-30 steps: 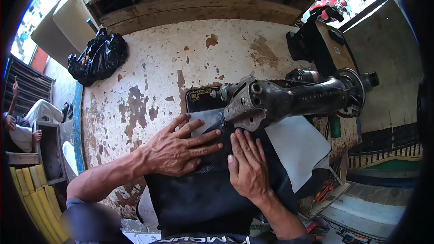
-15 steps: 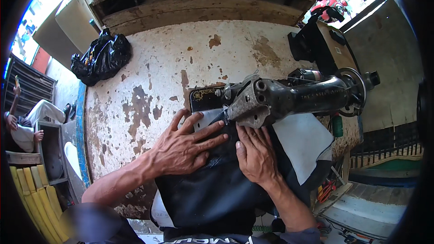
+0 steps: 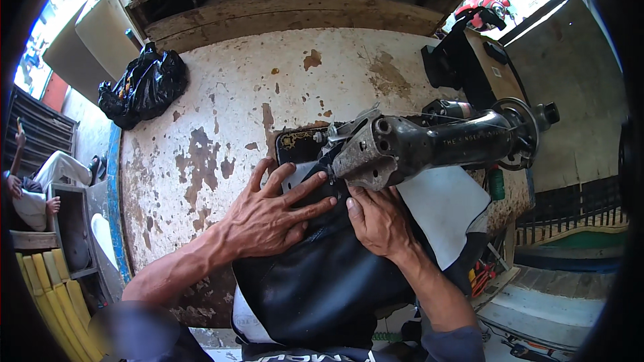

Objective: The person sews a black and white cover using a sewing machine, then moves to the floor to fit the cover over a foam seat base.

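A black sewing machine point(image 3: 443, 142) with a worn metal head stands across the table's right half. Under its needle area runs a sheet of black leather-like material point(image 3: 322, 288), which drapes toward me over the table's front. My left hand point(image 3: 275, 211) lies on the sheet left of the needle, fingers spread and pressing down. Just right of the needle, my right hand point(image 3: 379, 218) rests on the same sheet, its fingers extended and partly hidden beneath the machine head. A white piece of material point(image 3: 446, 208) shows right of my right hand.
A black plastic bag point(image 3: 144, 87) sits at the table's far left. Wooden shelving point(image 3: 295, 13) borders the back. Yellow foam strips point(image 3: 64, 295) stand at lower left, below a seated person point(image 3: 50, 177). A green thread spool point(image 3: 496, 184) is beside the machine.
The black sheet has moved a little farther under the machine head, its edge now covering more of the plate by the needle. Both hands have shifted slightly with it.
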Motion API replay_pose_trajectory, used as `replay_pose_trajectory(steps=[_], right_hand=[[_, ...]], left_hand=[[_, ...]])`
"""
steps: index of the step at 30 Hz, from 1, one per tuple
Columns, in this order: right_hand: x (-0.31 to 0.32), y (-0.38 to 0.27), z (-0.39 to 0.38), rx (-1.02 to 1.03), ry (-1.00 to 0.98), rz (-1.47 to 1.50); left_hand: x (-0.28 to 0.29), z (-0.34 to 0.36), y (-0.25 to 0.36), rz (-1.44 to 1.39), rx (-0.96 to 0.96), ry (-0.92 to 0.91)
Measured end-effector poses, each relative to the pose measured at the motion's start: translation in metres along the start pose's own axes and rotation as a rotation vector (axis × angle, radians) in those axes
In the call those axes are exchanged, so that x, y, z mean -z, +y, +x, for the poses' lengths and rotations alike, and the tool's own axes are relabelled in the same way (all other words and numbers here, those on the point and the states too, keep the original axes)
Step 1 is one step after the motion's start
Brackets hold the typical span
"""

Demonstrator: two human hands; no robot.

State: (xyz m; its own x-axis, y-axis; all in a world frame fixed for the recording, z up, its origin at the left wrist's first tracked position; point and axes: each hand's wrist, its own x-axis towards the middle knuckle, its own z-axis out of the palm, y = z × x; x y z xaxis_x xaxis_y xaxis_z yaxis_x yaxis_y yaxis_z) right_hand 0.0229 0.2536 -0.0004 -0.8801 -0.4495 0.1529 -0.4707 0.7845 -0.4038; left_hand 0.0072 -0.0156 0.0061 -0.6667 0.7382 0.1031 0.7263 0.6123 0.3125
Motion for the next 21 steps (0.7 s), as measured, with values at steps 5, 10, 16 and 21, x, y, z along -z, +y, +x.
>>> replay_pose_trajectory(steps=[5,10,16,21], right_hand=[[-0.009,0.011,0.003,-0.046,0.035,0.182],[-0.004,0.019,0.010,-0.145,-0.187,0.259],[-0.007,0.034,0.020,0.026,-0.071,0.105],[-0.017,0.059,0.024,0.185,0.049,-0.119]], left_hand=[[-0.001,0.002,0.001,0.009,-0.010,0.029],[-0.007,-0.004,-0.004,-0.039,-0.094,0.019],[-0.003,0.000,0.005,-0.017,-0.007,0.034],[-0.009,0.001,0.019,-0.017,0.065,0.052]])
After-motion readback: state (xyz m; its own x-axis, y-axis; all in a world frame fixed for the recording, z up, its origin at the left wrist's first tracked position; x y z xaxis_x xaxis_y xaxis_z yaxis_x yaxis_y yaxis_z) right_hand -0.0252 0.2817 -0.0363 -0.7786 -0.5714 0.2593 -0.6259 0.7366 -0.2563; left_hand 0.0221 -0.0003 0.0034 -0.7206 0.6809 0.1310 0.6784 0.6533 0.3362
